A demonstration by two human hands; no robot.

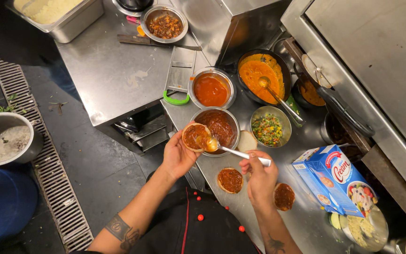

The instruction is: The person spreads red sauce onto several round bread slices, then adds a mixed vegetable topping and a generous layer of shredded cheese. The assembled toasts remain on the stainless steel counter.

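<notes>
Left hand [177,155] gripped sauced bun half [195,137] beside the dark sauce bowl [229,117]; right hand [259,176] gripped spoon [238,152], tip on bun.

On the counter [306,221], two sauced bun halves [230,180] lie at its near edge, a bowl of sauce [222,124] behind them, a carton [334,181] to their right, a chopped-vegetable bowl [268,128] between.

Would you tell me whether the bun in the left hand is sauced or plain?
Sauced: the bun carries red-brown sauce beneath the spoon.
</notes>
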